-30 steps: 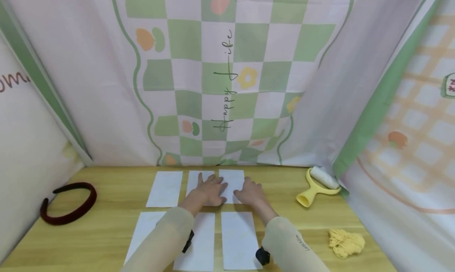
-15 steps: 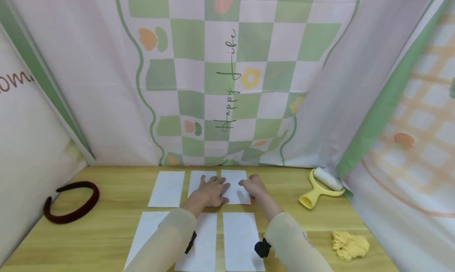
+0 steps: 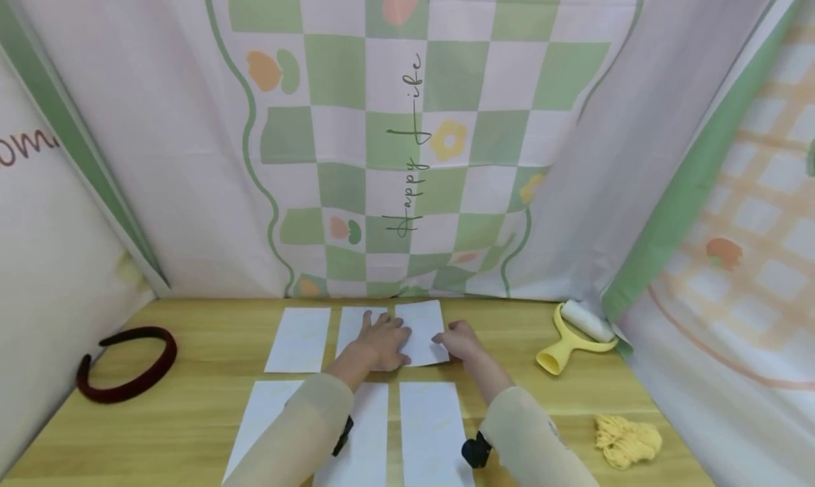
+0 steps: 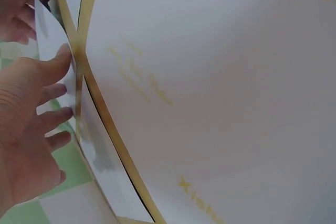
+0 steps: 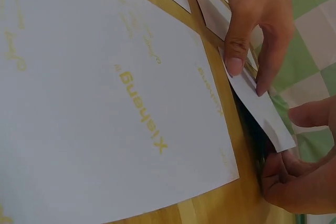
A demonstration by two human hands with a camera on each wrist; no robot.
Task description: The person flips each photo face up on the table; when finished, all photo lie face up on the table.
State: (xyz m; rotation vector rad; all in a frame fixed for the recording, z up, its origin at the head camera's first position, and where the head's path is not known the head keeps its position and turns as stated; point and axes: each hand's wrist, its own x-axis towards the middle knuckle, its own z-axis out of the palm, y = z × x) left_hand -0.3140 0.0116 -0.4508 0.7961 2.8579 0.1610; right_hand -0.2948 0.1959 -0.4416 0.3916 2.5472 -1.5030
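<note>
I'm at a light wood table (image 3: pixel 204 423), green-and-white checkered "Happy Life" cloth (image 3: pixel 395 133) hanging behind it, white wall cloth (image 3: pixel 51 260) with brown lettering to its left, orange plaid cloth (image 3: pixel 764 190) to its right

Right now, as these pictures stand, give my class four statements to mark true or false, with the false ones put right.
1. The left hand touches the back right sheet. True.
2. That sheet lies wholly flat. False: its edge is lifted at the right hand.
3. The roller lies between the hands. False: the roller lies to the right of both hands.
4. The headband lies left of both hands. True.
</note>
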